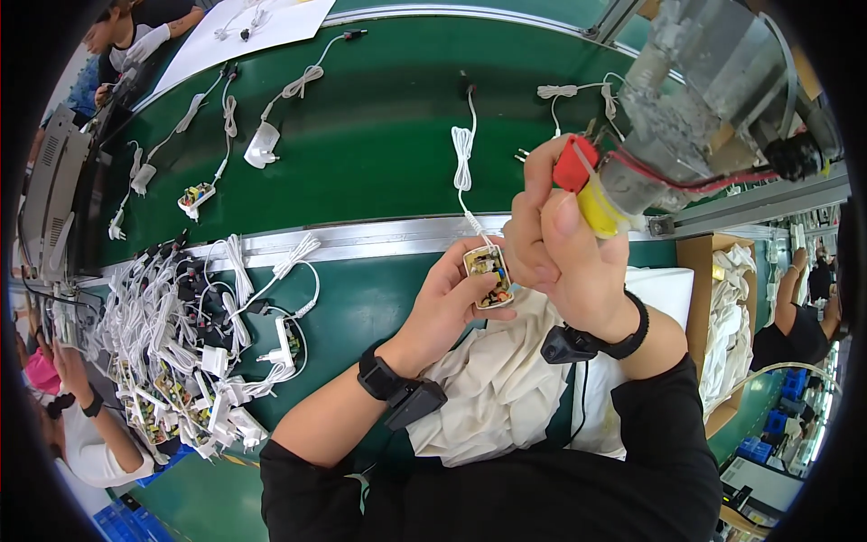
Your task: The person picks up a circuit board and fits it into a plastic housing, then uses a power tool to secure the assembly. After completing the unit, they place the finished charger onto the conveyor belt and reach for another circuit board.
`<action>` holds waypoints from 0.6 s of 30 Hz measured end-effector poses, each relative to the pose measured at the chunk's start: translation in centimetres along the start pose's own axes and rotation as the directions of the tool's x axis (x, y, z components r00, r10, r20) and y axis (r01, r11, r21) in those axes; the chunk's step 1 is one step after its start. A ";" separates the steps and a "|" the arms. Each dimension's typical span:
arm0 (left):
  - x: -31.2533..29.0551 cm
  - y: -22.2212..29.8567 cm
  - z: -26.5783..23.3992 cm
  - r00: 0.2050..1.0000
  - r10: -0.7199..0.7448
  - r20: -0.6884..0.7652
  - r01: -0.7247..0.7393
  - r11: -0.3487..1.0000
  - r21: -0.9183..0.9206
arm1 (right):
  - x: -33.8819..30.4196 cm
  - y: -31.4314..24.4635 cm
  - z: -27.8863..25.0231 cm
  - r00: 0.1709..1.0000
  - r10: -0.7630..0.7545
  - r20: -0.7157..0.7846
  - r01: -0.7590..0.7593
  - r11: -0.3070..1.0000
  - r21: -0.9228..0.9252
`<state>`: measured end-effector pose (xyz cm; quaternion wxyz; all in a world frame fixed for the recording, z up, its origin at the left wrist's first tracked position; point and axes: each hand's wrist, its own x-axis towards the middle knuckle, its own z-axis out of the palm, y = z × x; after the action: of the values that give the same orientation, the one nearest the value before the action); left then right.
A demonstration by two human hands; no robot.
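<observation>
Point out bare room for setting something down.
Free: the green belt between the white adapter and the cord of the held circuit board; the worktop between the adapter pile and the left hand. Crowded: under that pile, and where cloth lies bunched.

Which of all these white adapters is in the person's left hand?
The opened adapter in the left hand, its circuit board showing; those in the heap touch neither hand.

A cloth heap [492,388] lies before me on the bench [357,303]. At its far edge, my left hand [438,303] holds a circuit board [488,275]; beyond it to the right, my right hand [569,253] grasps a nozzle [596,208]. Left of the cloth heap lie piled corded adapters [181,343]; right, a box [694,280]; behind, past a rail [370,241], more adapters [262,146] on a belt [379,154].
</observation>
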<state>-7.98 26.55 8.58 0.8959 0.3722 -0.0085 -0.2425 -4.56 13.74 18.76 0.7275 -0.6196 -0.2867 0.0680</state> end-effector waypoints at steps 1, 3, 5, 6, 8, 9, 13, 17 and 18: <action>-0.1 0.0 -0.1 1.000 0.002 -0.002 -0.002 1.000 -0.002 | 0.0 -0.1 0.1 1.000 0.012 -0.002 -0.012 1.000 0.003; -0.1 0.2 -0.2 1.000 0.012 0.023 -0.012 1.000 -0.014 | 0.1 -0.3 0.2 1.000 0.022 -0.006 -0.022 1.000 0.000; 0.0 0.2 -0.3 0.999 0.017 0.037 -0.016 1.000 -0.023 | 0.1 -0.4 0.4 1.000 0.022 -0.015 -0.022 1.000 0.006; 0.0 0.1 -0.4 0.999 0.017 0.049 -0.015 0.999 -0.039 | 0.2 -0.4 0.4 1.000 0.024 -0.020 -0.023 1.000 0.009; -0.1 0.0 -0.4 0.997 0.022 0.069 -0.018 0.998 -0.065 | 0.1 -0.5 0.6 0.999 0.020 -0.026 -0.020 1.000 0.019; -0.1 0.0 -0.4 0.997 0.024 0.068 -0.020 0.998 -0.065 | 0.1 -0.5 0.6 0.999 0.019 -0.029 -0.019 1.000 0.024; 0.0 0.1 -0.4 0.982 0.007 0.187 0.044 0.964 -0.264 | -0.1 -0.2 0.9 1.000 0.005 0.001 -0.005 1.000 0.019; 0.0 0.4 -0.6 0.966 -0.011 0.257 0.096 0.943 -0.319 | 0.1 0.0 1.1 0.999 -0.021 0.026 0.020 1.000 0.002; -0.1 0.4 -0.6 0.965 -0.009 0.263 0.096 0.943 -0.318 | 0.2 0.0 1.2 0.999 -0.030 0.031 0.030 1.000 -0.003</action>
<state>-7.77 27.27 8.40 0.9296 0.1834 -0.0744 -0.3108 -5.00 14.85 18.89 0.7230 -0.6152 -0.3073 0.0661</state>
